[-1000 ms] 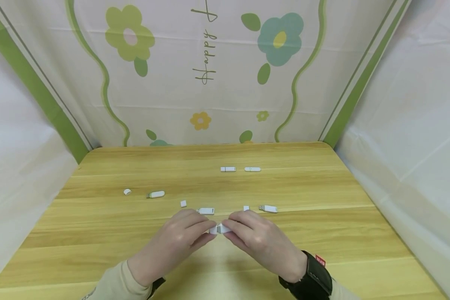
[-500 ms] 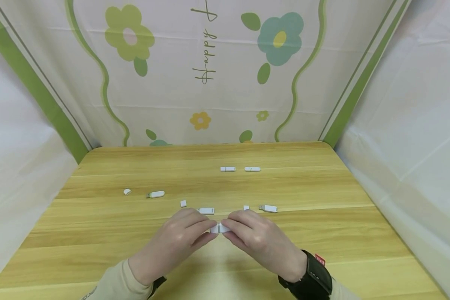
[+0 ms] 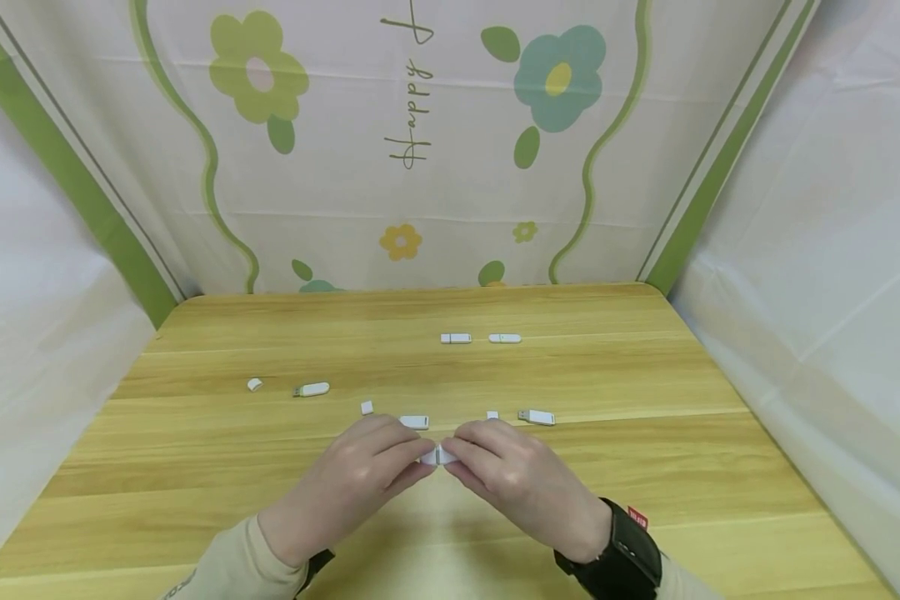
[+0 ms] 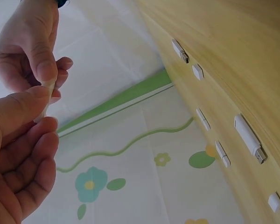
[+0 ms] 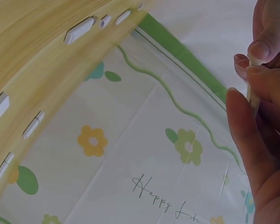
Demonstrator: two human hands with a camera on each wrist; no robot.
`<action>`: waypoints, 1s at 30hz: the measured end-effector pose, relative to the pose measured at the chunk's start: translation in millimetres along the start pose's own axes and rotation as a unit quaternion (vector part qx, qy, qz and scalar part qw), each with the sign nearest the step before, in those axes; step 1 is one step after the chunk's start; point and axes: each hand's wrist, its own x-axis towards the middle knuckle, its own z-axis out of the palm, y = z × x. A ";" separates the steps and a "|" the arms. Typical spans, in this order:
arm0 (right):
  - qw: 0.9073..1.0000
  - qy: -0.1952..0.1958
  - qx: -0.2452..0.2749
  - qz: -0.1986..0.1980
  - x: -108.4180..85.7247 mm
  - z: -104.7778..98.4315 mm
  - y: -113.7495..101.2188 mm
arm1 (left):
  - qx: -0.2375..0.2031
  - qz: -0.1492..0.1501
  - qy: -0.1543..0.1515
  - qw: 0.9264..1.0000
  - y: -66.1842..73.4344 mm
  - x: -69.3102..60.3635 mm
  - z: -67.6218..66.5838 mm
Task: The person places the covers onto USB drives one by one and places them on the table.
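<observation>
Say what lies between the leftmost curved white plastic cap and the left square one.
A rounded white plastic USB stick, uncapped, in the head view.

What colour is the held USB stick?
The USB stick is mostly white, showing best in the head view.

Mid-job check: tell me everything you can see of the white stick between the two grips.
The white stick is small and plastic-looking, with a thin grey band across its visible middle. The left grip pinches one end and the right grip the other, together hiding much of it. In the head view it lies roughly crosswise, held above the wood-grained table. Whether the band marks a fully closed joint can't be told.
</observation>
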 end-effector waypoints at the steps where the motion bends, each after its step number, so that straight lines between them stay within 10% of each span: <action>1: 1.000 -0.003 -0.004 -0.002 0.1 -0.2 0.1 | 0.001 0.001 -0.003 1.000 0.0 0.0 -0.1; 30: 0.999 -0.040 -0.022 0.001 -0.5 7.4 2.2 | 0.025 0.015 -0.046 0.998 -7.7 -2.9 5.2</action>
